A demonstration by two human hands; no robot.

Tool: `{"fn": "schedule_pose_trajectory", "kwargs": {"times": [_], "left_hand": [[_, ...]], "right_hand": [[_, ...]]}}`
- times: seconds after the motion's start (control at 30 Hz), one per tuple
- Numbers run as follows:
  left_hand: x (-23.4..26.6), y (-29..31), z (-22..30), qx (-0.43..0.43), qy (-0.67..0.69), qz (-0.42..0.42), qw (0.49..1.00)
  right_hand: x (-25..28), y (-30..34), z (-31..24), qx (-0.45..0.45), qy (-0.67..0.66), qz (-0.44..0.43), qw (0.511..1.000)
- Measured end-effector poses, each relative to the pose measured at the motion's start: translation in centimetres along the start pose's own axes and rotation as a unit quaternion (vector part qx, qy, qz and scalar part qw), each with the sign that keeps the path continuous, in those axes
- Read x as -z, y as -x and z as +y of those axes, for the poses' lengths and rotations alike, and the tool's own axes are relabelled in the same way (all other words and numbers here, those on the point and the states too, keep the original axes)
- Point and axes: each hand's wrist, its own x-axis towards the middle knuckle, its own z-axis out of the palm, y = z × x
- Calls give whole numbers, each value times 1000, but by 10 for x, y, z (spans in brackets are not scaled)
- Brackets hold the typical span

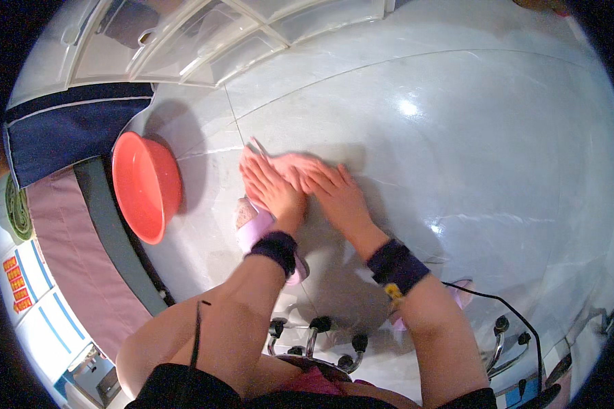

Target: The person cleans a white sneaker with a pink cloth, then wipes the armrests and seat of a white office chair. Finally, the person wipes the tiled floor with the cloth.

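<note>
A damp-looking pink cloth (295, 163) lies bunched on the grey tiled floor (457, 157). Pressed flat on its left part is my left hand (273, 189), with the fingers stretched forward. My right hand (338, 201) rests on the cloth's right end, fingers extended and slightly apart. The two hands are close together, and their fingers hide some of the cloth. Dark bands circle both wrists. Just below my left hand, a lilac slipper (254, 230) is on a foot, partly covered by my forearm.
To the left stands a red plastic basin (160, 184). Clear plastic drawers (245, 58) line the far left, beside navy fabric (75, 133) and a mauve-covered piece (82, 238). Chair casters (320, 324) are near me. A black cable (518, 307) curves along the lower right.
</note>
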Motion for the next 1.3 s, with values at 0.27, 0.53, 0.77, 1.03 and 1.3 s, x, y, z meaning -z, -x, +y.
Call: {"fn": "schedule_pose_trajectory", "kwargs": {"times": [0.27,0.53,0.77,1.03,1.3], "left_hand": [[56,186,64,-45,84,-258,961],[76,233,63,-129,55,-359,923],[33,87,101,-68,-55,-191,978],[-50,-107,202,-138,69,9,988],[-29,-18,312,-414,172,-142,882]], "right_hand": [[82,194,45,51,-55,-207,975],[97,184,69,156,-37,-210,965],[59,1,91,150,92,-32,984],[142,-87,238,56,112,180,976],[183,124,252,-210,143,238,937]]}}
